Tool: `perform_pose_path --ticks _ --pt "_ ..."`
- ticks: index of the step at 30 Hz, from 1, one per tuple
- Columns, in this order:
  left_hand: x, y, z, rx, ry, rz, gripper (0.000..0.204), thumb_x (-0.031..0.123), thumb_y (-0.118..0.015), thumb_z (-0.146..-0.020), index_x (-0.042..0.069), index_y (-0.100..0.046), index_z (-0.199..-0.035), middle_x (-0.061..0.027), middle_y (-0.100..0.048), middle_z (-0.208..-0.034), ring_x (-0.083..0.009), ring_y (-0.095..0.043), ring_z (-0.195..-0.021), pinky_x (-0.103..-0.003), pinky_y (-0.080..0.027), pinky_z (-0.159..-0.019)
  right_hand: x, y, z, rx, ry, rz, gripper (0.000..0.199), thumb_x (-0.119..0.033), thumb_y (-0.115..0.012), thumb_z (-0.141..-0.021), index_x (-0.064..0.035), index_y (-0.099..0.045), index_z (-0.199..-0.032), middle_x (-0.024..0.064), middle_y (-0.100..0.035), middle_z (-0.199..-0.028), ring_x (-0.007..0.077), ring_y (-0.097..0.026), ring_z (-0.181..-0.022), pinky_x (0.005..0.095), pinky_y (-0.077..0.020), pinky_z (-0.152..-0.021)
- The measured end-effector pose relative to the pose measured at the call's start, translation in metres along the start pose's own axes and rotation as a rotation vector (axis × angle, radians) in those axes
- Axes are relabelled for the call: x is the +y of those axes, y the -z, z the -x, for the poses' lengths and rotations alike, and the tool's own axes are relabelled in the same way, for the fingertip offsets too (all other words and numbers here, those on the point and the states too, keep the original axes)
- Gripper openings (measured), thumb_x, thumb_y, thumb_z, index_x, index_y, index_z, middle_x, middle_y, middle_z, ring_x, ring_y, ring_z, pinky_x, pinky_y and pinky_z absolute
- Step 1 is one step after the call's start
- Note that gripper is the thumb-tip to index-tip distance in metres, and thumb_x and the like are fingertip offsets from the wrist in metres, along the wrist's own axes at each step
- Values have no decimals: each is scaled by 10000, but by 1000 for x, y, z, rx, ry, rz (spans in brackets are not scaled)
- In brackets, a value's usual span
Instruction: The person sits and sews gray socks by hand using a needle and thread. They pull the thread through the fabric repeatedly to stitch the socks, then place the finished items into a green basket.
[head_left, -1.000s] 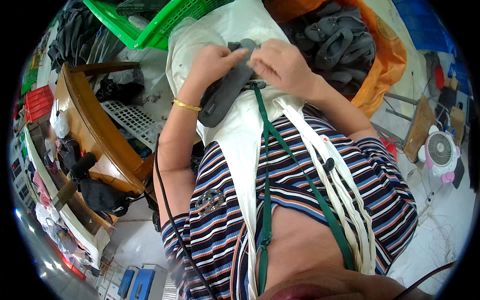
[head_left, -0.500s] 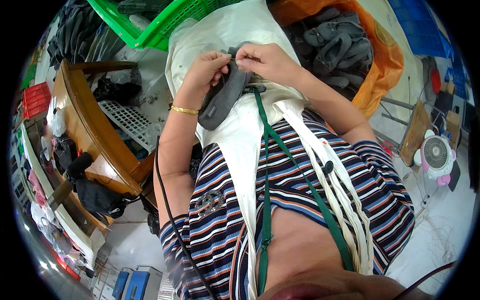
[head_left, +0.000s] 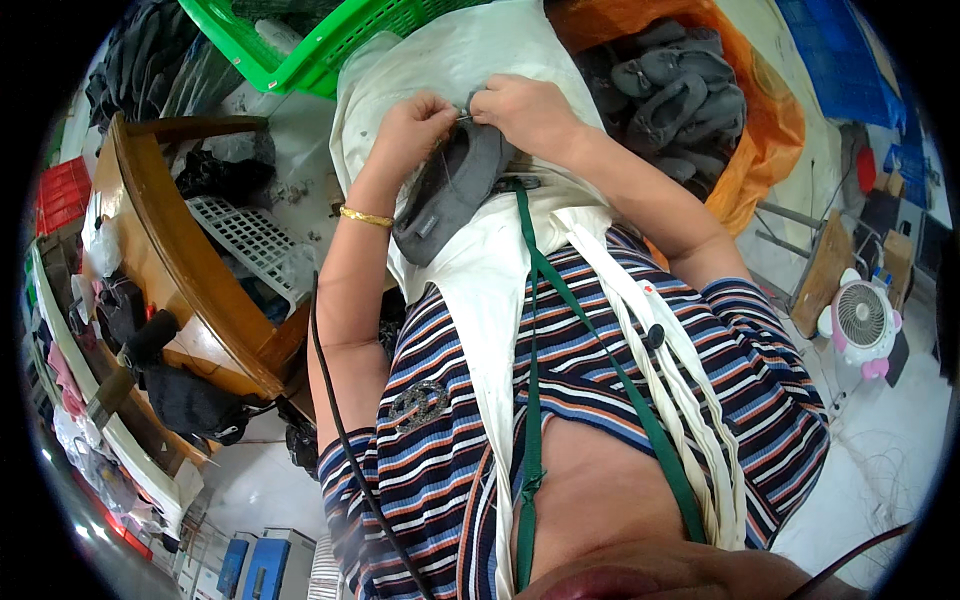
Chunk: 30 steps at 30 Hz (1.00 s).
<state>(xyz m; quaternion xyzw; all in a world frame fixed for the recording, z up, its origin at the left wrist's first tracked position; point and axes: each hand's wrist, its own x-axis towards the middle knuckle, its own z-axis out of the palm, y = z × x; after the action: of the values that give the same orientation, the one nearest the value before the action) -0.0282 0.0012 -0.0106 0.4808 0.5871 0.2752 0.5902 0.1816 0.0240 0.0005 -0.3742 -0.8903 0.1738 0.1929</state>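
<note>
- Your left hand (head_left: 415, 125) and right hand (head_left: 525, 112) pinch the grey slipper (head_left: 452, 190) at its top edge, seemingly hand-stitching.
- Next pull needs steady tension.

A grey slipper (head_left: 455, 190) is being held on a white cloth (head_left: 470, 270) over the lap, lying tilted with its toe end raised. Its upper edge is being pinched from both sides by fingers (head_left: 455, 110).
</note>
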Motion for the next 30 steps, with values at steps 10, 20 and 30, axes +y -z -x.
perform_pose_path --ticks 10,20,30 --pt "-4 -6 10 -56 133 430 109 184 -641 -946 80 -624 -920 -11 -644 -777 -47 -460 -556 -205 -370 -490 6 9 17 89 -652 -1413 134 -208 -592 -987 -83 -624 -948 17 -634 -840 111 -596 -734 267 -459 -579" --pt "-14 -8 14 -84 148 710 74 171 -586 -982 112 -565 -943 28 -583 -804 -46 -444 -573 -204 -354 -489 128 32 116 683 -1027 -1908 155 -137 -599 -965 -118 -514 -838 -12 -470 -690 97 -413 -570 218 -325 -475" --pt "5 -10 5 139 -311 -415 228 248 -721 -855 69 -709 -996 -14 -584 -666 -137 -550 -602 -278 -420 -560 107 39 120 778 -969 -1722 92 -149 -616 -965 -84 -565 -925 6 -514 -716 110 -456 -592 231 -353 -494"
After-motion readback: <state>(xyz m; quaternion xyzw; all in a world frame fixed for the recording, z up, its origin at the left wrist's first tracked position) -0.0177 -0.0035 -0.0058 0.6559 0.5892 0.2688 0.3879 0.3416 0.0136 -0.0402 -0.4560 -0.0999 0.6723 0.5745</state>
